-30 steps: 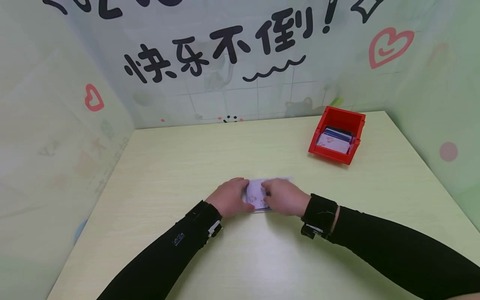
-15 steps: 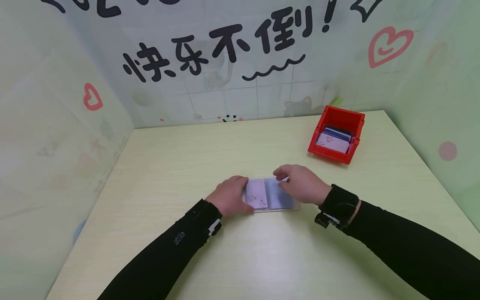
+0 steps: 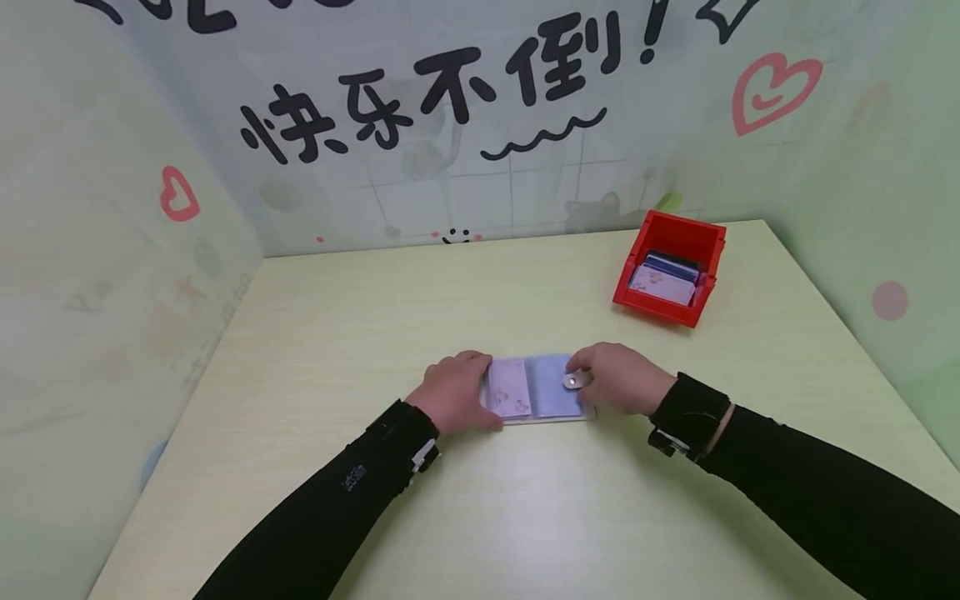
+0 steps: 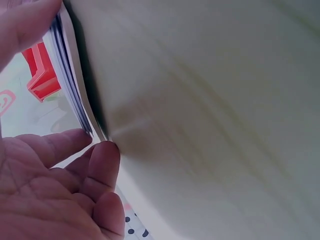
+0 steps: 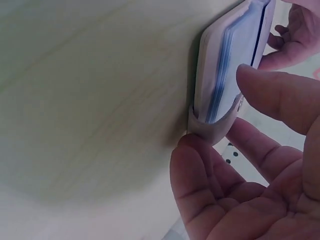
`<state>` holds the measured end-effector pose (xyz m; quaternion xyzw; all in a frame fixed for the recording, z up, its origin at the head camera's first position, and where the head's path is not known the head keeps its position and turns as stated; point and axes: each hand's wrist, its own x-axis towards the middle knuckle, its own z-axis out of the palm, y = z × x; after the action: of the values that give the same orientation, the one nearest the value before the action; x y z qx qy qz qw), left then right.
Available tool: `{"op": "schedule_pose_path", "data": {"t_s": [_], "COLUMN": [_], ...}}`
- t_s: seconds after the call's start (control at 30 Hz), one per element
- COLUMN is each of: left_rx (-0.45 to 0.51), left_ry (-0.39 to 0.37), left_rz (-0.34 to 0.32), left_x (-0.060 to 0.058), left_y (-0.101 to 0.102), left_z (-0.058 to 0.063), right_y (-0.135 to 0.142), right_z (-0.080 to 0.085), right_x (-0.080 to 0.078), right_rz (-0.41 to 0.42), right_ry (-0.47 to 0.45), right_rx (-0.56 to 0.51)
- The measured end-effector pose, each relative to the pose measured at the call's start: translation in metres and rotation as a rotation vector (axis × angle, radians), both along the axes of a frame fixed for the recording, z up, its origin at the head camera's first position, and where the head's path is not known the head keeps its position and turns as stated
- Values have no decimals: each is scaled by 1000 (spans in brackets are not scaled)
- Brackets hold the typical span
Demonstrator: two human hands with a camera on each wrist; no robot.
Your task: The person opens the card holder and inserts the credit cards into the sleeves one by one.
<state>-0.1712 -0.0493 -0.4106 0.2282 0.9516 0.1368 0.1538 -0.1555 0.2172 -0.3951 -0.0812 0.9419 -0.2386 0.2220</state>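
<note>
An open card holder (image 3: 553,390) lies flat on the table. A pink flowered card (image 3: 510,387) shows on its left side and clear bluish sleeves on its right. My left hand (image 3: 452,393) grips the left end, thumb at the near edge and fingertips at the far one. At the right end, my right hand (image 3: 621,379) holds the pale snap strap (image 3: 576,380), folded over the sleeves. The right wrist view shows fingers behind the curved strap (image 5: 215,129) and the thumb over the sleeves. In the left wrist view, the stacked page edges (image 4: 67,70) lie between thumb and fingers.
A red bin (image 3: 670,268) with several cards or card holders standing in it is at the back right of the pale wooden table (image 3: 420,500). Printed wall sheets enclose the back and both sides.
My right hand has moved right, off the pink card, to the card holder's right end. It has brought the snap strap over the sleeves. My left hand has stayed in place.
</note>
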Motion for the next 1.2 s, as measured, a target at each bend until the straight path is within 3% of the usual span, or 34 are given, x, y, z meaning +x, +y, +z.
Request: {"op": "schedule_pose_path", "data": {"t_s": [0.47, 0.93, 1.2], "left_rx": [68, 300, 378], "left_ry": [-8, -113, -49], "left_rz": [10, 45, -44], "left_x": [3, 6, 9], "left_y": [-3, -3, 6], "left_z": [0, 7, 15], "right_y": [-13, -14, -16], "right_z": [-3, -4, -2], "right_x": [0, 0, 0], "right_rz": [7, 38, 8], "right_ry": [36, 85, 75], "right_rx": [55, 42, -35]}}
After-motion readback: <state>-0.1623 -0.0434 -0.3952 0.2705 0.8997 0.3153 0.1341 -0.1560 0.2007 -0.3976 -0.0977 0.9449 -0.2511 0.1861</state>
